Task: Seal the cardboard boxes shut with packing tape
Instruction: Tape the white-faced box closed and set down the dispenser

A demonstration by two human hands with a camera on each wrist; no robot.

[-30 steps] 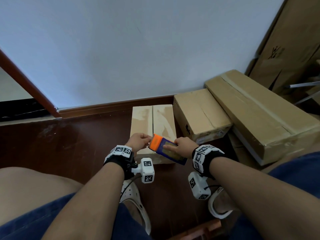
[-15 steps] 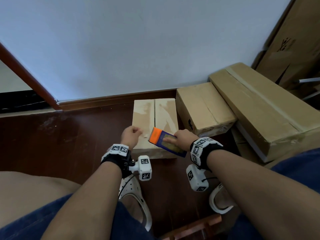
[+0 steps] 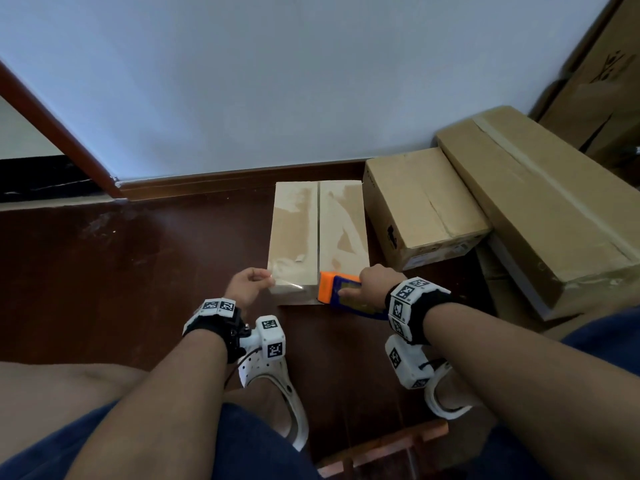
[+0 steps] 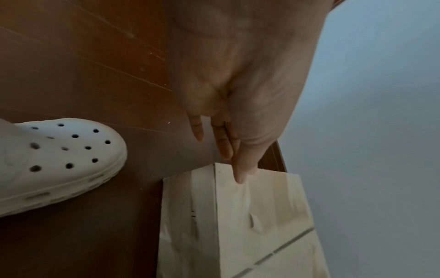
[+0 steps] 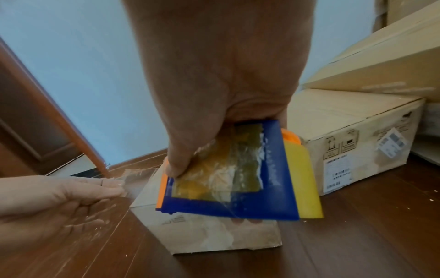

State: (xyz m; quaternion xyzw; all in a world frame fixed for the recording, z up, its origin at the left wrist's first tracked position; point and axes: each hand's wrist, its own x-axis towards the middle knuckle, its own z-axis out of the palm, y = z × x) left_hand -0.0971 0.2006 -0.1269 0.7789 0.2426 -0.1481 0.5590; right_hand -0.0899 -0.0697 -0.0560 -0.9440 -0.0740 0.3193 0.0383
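A small cardboard box [image 3: 317,237] lies on the dark wood floor, its top flaps meeting at a centre seam. My right hand [image 3: 375,284] grips a blue and orange tape dispenser [image 3: 341,294] at the box's near right corner. In the right wrist view the dispenser [image 5: 238,178] shows a yellow blade guard and hangs over the box [image 5: 214,235]. My left hand [image 3: 254,284] pinches the end of the clear tape [image 3: 289,284] at the near left corner. The strip spans the box's near edge between both hands. In the left wrist view my fingertips [image 4: 240,176] touch the box top [image 4: 262,225].
A medium cardboard box [image 3: 422,209] and a long one [image 3: 540,202] lie to the right, close beside the small box. The wall's baseboard [image 3: 207,180] runs just behind. My white clogs [image 3: 277,386] stand on the floor below my hands. A wooden piece [image 3: 381,452] lies near my knees.
Both hands have moved to the box's near edge. My left hand drew away to the left with the tape end, and a strip now stretches from the dispenser.
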